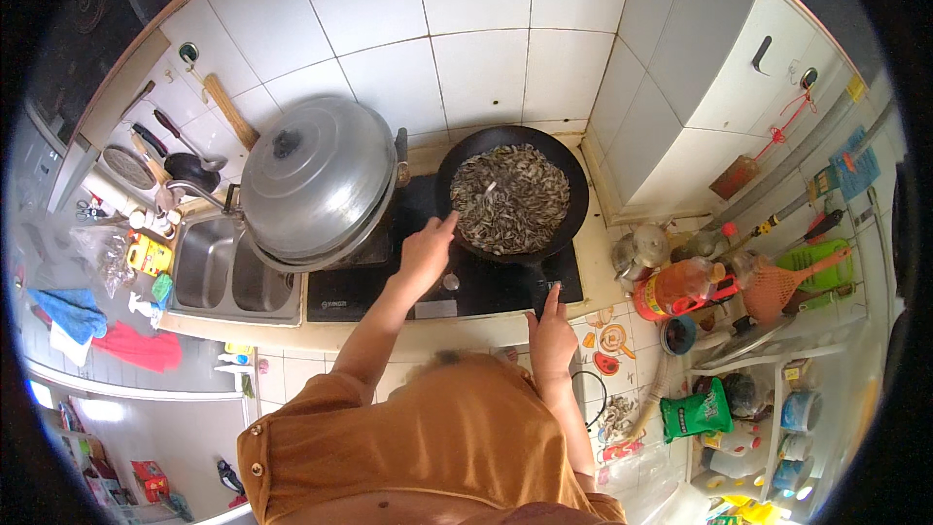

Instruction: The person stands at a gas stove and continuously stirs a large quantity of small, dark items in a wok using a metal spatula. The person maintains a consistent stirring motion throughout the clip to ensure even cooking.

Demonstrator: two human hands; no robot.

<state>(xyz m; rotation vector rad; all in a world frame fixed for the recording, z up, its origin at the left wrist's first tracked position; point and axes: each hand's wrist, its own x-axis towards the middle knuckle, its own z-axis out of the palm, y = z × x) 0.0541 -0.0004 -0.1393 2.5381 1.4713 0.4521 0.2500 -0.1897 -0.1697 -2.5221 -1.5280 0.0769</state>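
A black frying pan point(578, 193) sits on the right side of a black glass cooktop point(364, 299). Small dark-and-pale striped seeds, seemingly sunflower seeds point(514, 215), cover its bottom. A small white object point(490, 187) shows among them; what it is I cannot tell. My right hand point(550, 339) grips the pan's black handle point(540, 299), index finger stretched along it. At the pan's left rim is my left hand point(428, 251), its fingertips at or just over the edge. Whether it pinches anything there is hidden.
A large lidded aluminium pot point(321, 175) stands left of the pan, overlapping the double steel sink point(206, 270). Tiled walls rise behind and at the right. An oil jug point(678, 288) and a metal kettle point(641, 251) crowd the right side. Ladles and a brush point(229, 113) hang at left.
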